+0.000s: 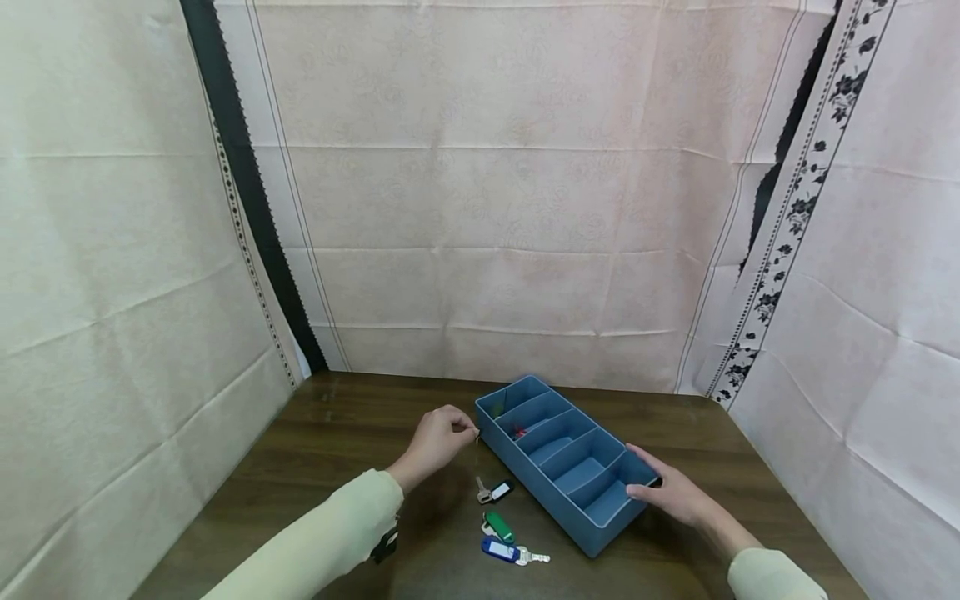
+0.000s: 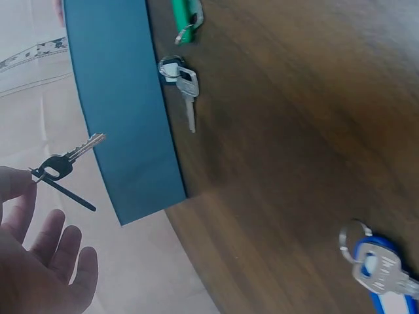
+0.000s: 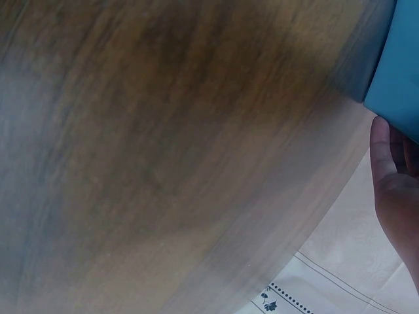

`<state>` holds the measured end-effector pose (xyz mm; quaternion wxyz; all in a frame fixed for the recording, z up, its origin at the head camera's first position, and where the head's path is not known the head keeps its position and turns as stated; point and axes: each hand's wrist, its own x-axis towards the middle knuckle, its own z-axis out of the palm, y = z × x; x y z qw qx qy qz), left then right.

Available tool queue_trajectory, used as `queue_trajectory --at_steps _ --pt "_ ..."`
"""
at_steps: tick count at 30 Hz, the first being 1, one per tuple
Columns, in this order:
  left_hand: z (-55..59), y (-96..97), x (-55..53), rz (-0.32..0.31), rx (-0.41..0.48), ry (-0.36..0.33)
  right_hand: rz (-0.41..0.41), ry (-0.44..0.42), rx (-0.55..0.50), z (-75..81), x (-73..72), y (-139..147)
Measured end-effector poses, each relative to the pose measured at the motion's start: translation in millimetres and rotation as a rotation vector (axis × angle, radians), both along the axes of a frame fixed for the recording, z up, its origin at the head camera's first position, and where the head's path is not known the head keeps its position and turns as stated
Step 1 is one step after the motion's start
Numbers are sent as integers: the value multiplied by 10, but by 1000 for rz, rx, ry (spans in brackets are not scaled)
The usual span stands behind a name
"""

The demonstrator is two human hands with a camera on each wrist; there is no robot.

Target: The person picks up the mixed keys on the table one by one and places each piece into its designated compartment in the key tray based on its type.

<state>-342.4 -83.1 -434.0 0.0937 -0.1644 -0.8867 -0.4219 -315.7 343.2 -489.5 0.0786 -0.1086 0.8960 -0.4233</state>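
Note:
My left hand pinches a small ring between thumb and fingertips, beside the far left side of a blue divided box. From that ring hang a key with a dark head and a thin dark tag, seen in the left wrist view. My right hand grips the near right corner of the box, thumb over the rim. Left of the box lie a key with a black tag, a key with a green tag and a key with a blue tag.
Something green lies in the farthest compartment of the box, and something red in the one beside it. The brown wooden table ends at pale cloth walls at the back and both sides.

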Motion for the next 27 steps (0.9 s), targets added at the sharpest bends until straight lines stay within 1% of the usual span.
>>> queue_trajectory --at_steps 2,9,15,22,27 --pt "21 30 -17 5 11 2 -2 0 0 3 3 -1" --pt "80 123 -100 8 29 47 -19 -12 -5 -4 -2 3" --pt "136 215 -162 2 57 35 -19 -3 1 -9 5 0" --pt "186 368 -239 -8 69 102 -17 5 -3 -15 7 1" --pt "209 477 -295 -11 82 102 -23 -5 3 -12 5 -3"
